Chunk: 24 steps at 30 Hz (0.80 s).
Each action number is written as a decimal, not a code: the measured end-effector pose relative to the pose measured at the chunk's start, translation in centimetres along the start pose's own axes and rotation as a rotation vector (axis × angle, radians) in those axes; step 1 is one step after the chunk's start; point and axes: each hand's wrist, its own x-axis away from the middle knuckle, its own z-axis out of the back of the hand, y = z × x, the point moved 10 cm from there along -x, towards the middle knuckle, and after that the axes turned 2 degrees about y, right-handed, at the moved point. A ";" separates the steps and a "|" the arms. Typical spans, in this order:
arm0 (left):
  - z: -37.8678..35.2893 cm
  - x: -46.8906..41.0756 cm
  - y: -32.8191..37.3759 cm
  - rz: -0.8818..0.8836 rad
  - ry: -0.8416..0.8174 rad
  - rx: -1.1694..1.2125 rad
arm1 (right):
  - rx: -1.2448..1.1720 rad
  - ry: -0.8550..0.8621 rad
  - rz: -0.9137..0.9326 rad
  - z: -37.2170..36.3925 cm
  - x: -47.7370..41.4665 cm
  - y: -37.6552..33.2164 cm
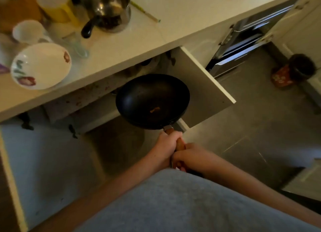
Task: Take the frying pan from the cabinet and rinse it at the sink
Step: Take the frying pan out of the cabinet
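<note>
A black frying pan with a wooden handle hangs in the air in front of the open under-counter cabinet, just below the counter edge. A small orange scrap lies inside the pan. My left hand grips the handle close to the pan. My right hand grips the handle's near end, right behind the left hand. The cabinet's right door stands open beside the pan. No sink is in view.
The white counter carries a flowered bowl, a white mug, a yellow cup and a steel pot. An open drawer unit is at right, a dark jar on the floor beyond. The left cabinet door is open too.
</note>
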 end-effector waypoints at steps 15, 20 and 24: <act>-10.9 6.3 4.6 -0.157 -0.225 -0.103 | -0.310 0.149 0.205 6.5 10.7 1.3; -14.5 5.2 7.0 -0.249 -0.250 -0.201 | -0.431 0.235 0.311 9.8 10.9 1.1; -17.9 3.8 8.7 -0.281 -0.290 -0.272 | -0.533 0.270 0.400 13.1 10.3 1.0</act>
